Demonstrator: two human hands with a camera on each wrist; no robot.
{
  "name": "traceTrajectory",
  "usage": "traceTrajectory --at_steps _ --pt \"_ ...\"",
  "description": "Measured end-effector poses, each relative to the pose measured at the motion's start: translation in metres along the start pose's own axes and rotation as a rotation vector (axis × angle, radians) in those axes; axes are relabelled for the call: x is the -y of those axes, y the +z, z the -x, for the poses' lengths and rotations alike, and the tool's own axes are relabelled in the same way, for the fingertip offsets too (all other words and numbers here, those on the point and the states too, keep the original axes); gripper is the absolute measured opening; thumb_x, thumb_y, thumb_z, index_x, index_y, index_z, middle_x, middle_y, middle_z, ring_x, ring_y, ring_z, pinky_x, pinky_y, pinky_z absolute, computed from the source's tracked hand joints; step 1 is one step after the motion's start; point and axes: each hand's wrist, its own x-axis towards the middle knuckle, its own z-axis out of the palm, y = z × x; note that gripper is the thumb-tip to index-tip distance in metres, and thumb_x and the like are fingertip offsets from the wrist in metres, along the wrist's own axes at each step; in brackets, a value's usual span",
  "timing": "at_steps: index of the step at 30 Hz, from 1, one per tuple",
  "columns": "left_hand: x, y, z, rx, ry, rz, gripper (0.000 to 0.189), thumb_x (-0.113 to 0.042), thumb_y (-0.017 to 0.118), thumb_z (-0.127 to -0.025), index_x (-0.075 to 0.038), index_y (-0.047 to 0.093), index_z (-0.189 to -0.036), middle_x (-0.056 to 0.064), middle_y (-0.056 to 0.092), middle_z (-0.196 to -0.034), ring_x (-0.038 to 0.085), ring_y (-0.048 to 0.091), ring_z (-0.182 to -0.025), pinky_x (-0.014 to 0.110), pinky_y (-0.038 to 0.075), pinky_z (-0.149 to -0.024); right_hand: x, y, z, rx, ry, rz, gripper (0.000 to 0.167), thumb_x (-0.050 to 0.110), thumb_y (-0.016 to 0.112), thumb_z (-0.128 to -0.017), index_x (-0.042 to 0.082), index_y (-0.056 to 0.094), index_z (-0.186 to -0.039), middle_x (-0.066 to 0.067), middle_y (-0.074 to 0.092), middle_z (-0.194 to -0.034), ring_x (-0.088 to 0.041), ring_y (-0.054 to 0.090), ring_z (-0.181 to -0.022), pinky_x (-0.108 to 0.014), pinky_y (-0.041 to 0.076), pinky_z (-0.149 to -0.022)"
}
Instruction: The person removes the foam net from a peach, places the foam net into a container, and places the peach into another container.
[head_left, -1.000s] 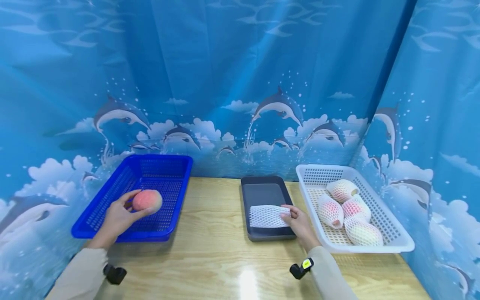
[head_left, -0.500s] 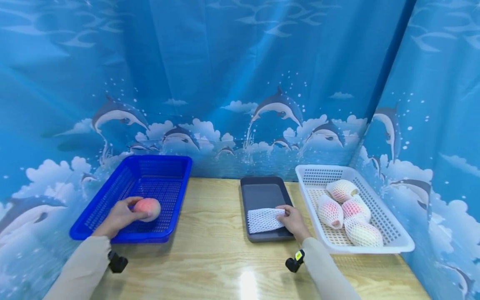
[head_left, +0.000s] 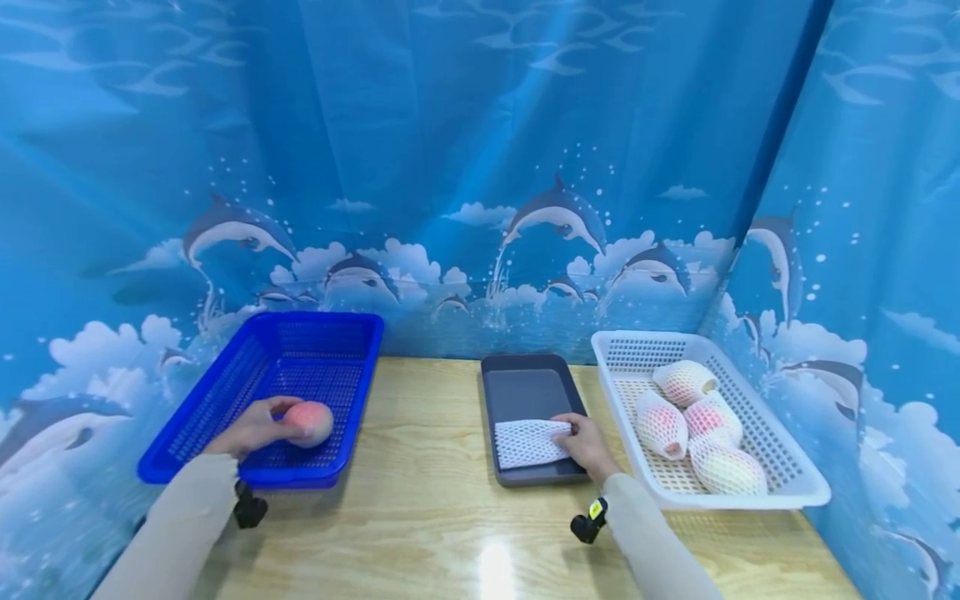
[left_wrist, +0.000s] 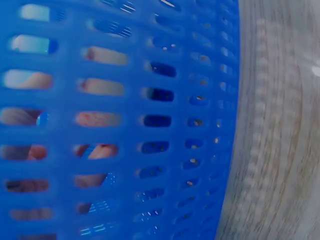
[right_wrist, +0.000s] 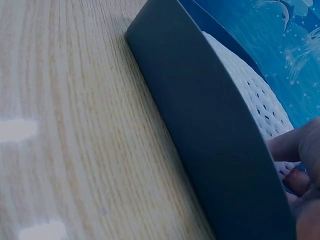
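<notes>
My left hand [head_left: 258, 427] grips a pink and pale yellow peach [head_left: 312, 423] inside the blue slotted basket [head_left: 300, 477]. Through the slots of the basket's wall [left_wrist: 135, 105], the left wrist view shows parts of the peach and the fingers. Over at the dark grey tray [head_left: 528, 390], my right hand [head_left: 587, 446] pinches the right end of a flat white foam fruit net [head_left: 525, 443]. The net lies within the tray's near half. In the right wrist view the tray's side [right_wrist: 200, 110] covers part of the net [right_wrist: 260, 102] and the hand.
A white slotted basket [head_left: 750, 500] stands to the right of the tray, holding several peaches [head_left: 726, 467] in foam nets. Bare wooden tabletop [head_left: 420, 433] separates the blue basket from the tray. A blue dolphin-print curtain [head_left: 450, 167] hangs behind and along the sides.
My left hand has lowered the peach into the blue basket and shifted it slightly right. My right hand has brought the foam net a little left and down in the tray.
</notes>
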Motion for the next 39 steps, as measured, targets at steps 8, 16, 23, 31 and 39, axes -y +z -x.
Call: traceTrajectory --at_steps 8,16,23,31,39 --pt "0.0007 0.0042 -0.0059 0.009 0.005 0.003 0.081 -0.033 0.077 -0.079 0.011 0.04 -0.136 0.038 0.038 -0.139 0.054 0.033 -0.128 0.064 0.033 -0.105 0.0004 0.0005 0.0005 -0.002 0.006 0.022 0.028 -0.01 0.067 -0.077 -0.007 0.068 -0.105 -0.02 0.067 -0.102 -0.026 0.057 -0.093 -0.026 0.046 -0.076" --pt "-0.0006 0.0049 -0.0093 0.022 -0.037 0.009 0.084 -0.038 0.075 -0.082 0.01 0.036 -0.14 0.038 0.033 -0.142 0.054 0.029 -0.13 0.065 0.031 -0.105 0.0013 -0.0018 -0.0004 -0.001 -0.012 0.03 0.029 -0.009 0.067 -0.078 -0.008 0.067 -0.107 -0.02 0.066 -0.1 -0.024 0.054 -0.087 -0.024 0.044 -0.071" --pt "0.0008 0.0041 -0.0084 0.027 -0.049 -0.021 0.094 -0.05 0.072 -0.081 0.012 0.034 -0.141 0.038 0.032 -0.142 0.054 0.029 -0.131 0.065 0.03 -0.106 0.0033 -0.0012 0.0012 -0.003 0.004 0.083 0.028 -0.006 0.067 -0.081 -0.006 0.067 -0.11 -0.023 0.065 -0.11 -0.033 0.058 -0.104 -0.044 0.049 -0.09" --pt "0.0019 0.0046 -0.0061 0.026 -0.051 0.0 0.096 -0.052 0.072 -0.08 0.012 0.034 -0.14 0.038 0.032 -0.142 0.054 0.028 -0.13 0.065 0.03 -0.106 0.0032 -0.0003 0.0036 0.002 -0.011 0.058 0.028 -0.006 0.066 -0.081 -0.008 0.067 -0.109 -0.024 0.065 -0.109 -0.034 0.059 -0.103 -0.044 0.05 -0.089" --pt "0.0025 0.0052 -0.0072 0.003 -0.024 -0.005 0.091 -0.046 0.074 -0.08 0.012 0.036 -0.139 0.038 0.035 -0.14 0.054 0.032 -0.129 0.064 0.032 -0.105 0.0085 -0.0038 0.004 0.022 0.011 0.027 0.031 -0.003 0.068 -0.081 -0.007 0.065 -0.112 -0.02 0.066 -0.101 -0.023 0.057 -0.086 -0.024 0.047 -0.068"
